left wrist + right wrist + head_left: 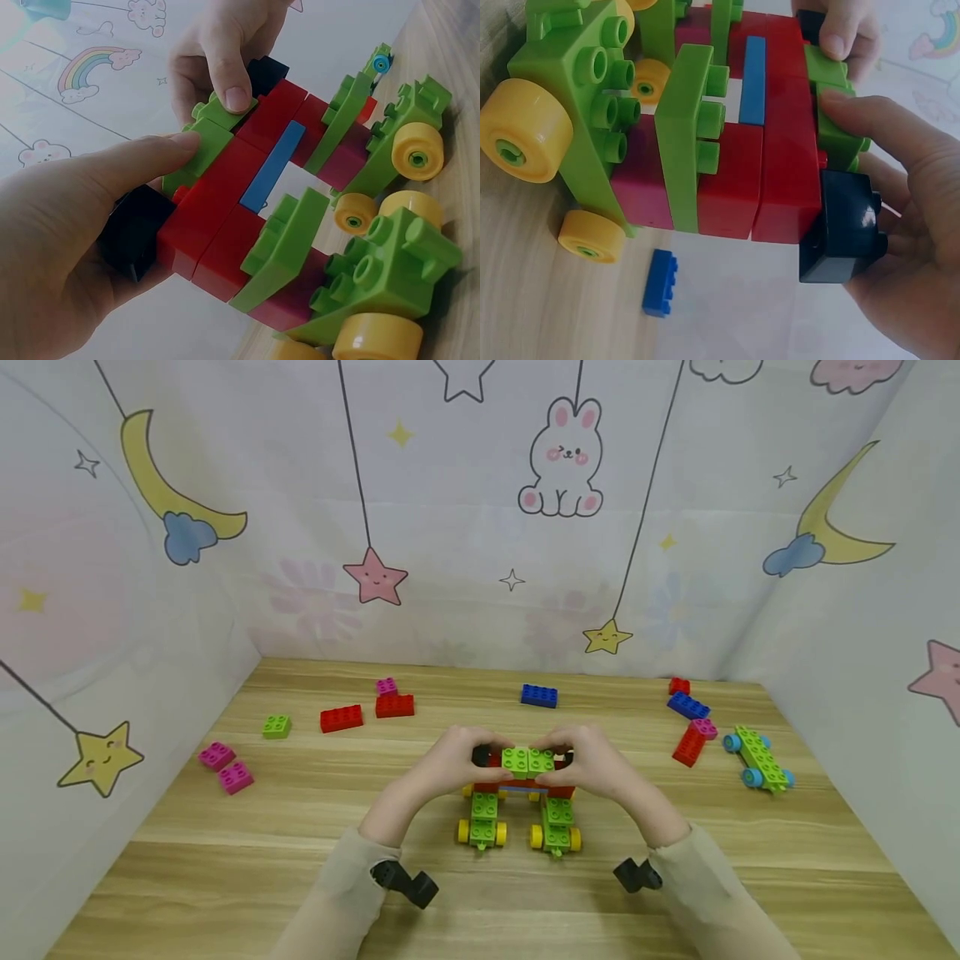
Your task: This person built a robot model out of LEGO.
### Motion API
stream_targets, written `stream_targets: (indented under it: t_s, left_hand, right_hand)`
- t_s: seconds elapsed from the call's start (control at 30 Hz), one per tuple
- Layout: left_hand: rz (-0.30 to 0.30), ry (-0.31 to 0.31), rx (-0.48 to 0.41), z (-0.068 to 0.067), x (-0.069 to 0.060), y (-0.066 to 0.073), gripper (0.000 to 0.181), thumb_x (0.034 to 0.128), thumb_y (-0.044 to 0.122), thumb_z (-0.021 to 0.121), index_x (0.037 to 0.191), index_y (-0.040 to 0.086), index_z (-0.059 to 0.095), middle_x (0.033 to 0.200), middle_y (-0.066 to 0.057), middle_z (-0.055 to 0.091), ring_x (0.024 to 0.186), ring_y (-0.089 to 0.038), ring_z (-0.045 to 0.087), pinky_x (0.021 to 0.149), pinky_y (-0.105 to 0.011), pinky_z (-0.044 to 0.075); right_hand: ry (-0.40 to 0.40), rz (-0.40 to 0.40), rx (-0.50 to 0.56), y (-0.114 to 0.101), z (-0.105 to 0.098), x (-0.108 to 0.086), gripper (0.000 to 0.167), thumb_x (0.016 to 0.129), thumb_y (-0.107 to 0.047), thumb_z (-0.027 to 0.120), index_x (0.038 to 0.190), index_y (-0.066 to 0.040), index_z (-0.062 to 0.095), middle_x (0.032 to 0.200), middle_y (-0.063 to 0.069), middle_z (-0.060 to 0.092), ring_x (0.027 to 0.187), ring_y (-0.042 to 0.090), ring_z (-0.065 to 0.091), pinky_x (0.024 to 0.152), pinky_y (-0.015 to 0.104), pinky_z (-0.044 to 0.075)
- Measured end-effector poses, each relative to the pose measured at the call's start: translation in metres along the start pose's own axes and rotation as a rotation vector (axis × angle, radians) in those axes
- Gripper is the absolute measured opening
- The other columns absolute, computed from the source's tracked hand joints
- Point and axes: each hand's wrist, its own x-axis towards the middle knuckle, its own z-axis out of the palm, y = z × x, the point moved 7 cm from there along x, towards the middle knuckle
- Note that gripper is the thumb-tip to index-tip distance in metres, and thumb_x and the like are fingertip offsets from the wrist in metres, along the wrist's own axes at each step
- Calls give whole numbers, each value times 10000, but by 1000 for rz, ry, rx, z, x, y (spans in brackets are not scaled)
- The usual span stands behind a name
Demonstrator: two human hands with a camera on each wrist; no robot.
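A toy brick build stands on two green wheeled bases (pixel 482 833) with yellow wheels (pixel 418 151). Above them are magenta bricks (pixel 641 176), green plates (pixel 682 139), red bricks (pixel 225 184) and a blue plate (pixel 274 166). Two light-green bricks (pixel 514 762) sit side by side on the top red layer, with a black brick (pixel 844 225) at either end. My left hand (pixel 453 756) pinches the left green brick, thumb on its near face. On the right green brick (pixel 541 762), my right hand (pixel 600 764) holds a similar pinch. The fingertips behind are partly hidden.
Loose red bricks (pixel 341 718), magenta bricks (pixel 236 777) and a green brick (pixel 277 727) lie to the left. A blue brick (pixel 539 696) lies behind the build. At the right are more bricks and a green base with blue wheels (pixel 760 760). Cloth walls (pixel 450 627) border the table.
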Motion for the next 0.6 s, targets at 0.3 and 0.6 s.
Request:
stream_targets:
  t_s: [0.3, 0.6]
  left_hand:
    - [-13, -2, -3, 1, 0, -1, 383, 860, 250, 762, 1193, 73, 692, 1044, -49, 715, 909, -154, 640, 783, -251, 514]
    - [-15, 6, -23, 1, 0, -3, 369, 859, 238, 763, 1186, 79, 696, 1033, -41, 717, 894, -141, 642, 778, -265, 529]
  right_hand:
    - [-26, -15, -1, -4, -2, 0, 347, 804, -141, 800, 1122, -23, 727, 974, 68, 706, 698, 76, 492, 605, 220, 453]
    - [-45, 11, -23, -5, -1, 0, 357, 818, -143, 786, 1152, -36, 719, 1033, 96, 701, 686, 86, 490, 594, 224, 443]
